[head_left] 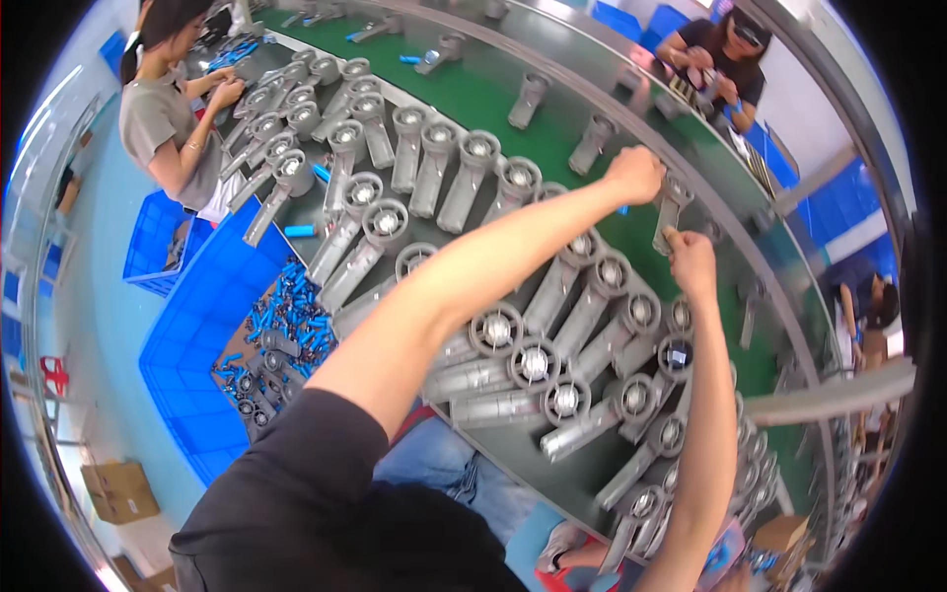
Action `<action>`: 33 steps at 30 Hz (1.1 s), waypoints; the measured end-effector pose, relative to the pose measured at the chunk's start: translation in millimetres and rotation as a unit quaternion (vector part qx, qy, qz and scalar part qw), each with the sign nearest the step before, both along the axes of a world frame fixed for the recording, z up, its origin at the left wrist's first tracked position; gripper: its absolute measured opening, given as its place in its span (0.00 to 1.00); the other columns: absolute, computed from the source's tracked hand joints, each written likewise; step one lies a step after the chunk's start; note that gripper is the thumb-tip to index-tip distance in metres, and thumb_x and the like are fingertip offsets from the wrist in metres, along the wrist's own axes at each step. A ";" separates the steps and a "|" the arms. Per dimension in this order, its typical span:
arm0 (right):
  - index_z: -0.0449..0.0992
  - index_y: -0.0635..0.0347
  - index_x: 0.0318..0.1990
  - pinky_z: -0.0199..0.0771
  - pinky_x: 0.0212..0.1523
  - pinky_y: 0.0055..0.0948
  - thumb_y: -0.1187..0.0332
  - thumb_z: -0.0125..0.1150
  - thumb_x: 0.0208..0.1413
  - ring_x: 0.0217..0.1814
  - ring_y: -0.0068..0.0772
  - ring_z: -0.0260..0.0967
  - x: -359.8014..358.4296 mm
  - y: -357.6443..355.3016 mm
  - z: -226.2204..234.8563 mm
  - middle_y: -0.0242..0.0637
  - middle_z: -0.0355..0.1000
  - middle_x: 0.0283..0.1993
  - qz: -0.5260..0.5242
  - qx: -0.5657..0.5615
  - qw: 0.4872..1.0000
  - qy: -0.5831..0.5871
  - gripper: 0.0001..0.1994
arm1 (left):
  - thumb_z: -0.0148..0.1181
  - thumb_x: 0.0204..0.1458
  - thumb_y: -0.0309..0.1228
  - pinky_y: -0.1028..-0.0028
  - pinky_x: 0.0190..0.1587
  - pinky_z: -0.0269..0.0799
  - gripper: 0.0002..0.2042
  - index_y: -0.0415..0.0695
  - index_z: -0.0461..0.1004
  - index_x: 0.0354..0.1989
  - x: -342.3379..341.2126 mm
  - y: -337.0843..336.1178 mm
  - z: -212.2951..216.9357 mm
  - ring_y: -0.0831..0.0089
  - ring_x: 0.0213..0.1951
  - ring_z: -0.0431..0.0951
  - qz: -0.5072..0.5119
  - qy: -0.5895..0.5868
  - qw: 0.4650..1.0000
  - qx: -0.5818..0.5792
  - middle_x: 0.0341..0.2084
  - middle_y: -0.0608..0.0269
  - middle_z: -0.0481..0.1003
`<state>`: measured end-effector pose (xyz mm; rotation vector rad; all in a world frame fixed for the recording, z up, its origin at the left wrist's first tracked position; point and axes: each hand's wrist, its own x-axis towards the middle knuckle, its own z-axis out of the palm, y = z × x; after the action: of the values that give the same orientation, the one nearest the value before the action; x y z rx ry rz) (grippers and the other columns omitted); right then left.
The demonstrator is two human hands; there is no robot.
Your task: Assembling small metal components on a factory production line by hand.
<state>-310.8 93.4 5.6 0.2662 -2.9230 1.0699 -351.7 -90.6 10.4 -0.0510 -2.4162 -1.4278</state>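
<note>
Over the green conveyor belt, both my arms reach out toward one grey handheld fan housing (671, 215), a round ring head on a straight handle. My right hand (693, 264) pinches the lower end of its handle between thumb and finger. Close to the ring head, my left hand (634, 176) is closed, fingers curled; what it holds, if anything, is hidden. On the metal worktable below my arms lie many similar grey fan housings (535, 365) with silvery motors in their rings. One fan housing (676, 355) near my right forearm has a dark centre.
A blue bin (187, 365) at left holds blue cylindrical cells with wires and grey parts. More housings ride the green belt (631, 259). A person (173, 109) works at far left, another (725, 64) across the belt. A pale rail (838, 392) juts in at right.
</note>
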 end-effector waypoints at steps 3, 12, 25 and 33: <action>0.77 0.65 0.26 0.67 0.26 0.34 0.52 0.58 0.59 0.19 0.31 0.70 -52.1 -33.3 -30.5 0.35 0.70 0.17 0.019 0.012 1.000 0.014 0.22 | 0.58 0.54 0.38 0.56 0.53 0.74 0.15 0.40 0.80 0.40 -42.7 -29.2 -32.5 0.44 0.49 0.77 0.014 -0.047 0.993 -0.104 0.45 0.38 0.76; 0.81 0.66 0.32 0.73 0.44 0.47 0.44 0.57 0.58 0.39 0.58 0.76 -45.0 -29.8 -9.1 0.56 0.77 0.31 -0.016 0.182 0.983 0.006 0.27 | 0.62 0.49 0.52 0.49 0.61 0.61 0.35 0.43 0.68 0.61 -102.8 -179.8 -6.6 0.52 0.64 0.64 0.202 -0.104 0.901 -0.369 0.61 0.47 0.66; 0.79 0.67 0.34 0.61 0.25 0.29 0.59 0.62 0.59 0.21 0.22 0.61 185.3 92.5 124.4 0.31 0.63 0.17 -0.160 0.130 0.976 0.065 0.16 | 0.64 0.44 0.41 0.65 0.44 0.75 0.32 0.43 0.68 0.60 12.6 -180.8 85.7 0.62 0.40 0.81 0.075 -0.026 0.962 -0.261 0.48 0.51 0.77; 0.79 0.68 0.29 0.65 0.22 0.25 0.56 0.60 0.59 0.19 0.20 0.65 352.8 315.4 103.8 0.30 0.69 0.18 -0.409 0.179 0.895 0.018 0.19 | 0.71 0.38 0.27 0.67 0.51 0.68 0.27 0.39 0.73 0.51 277.1 -6.8 114.2 0.64 0.47 0.75 -0.128 0.148 0.947 -0.253 0.46 0.54 0.75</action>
<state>42.0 408.8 109.4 -0.8585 -2.6820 0.3851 -74.6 -97.4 124.6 -0.6715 -2.5074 -0.7737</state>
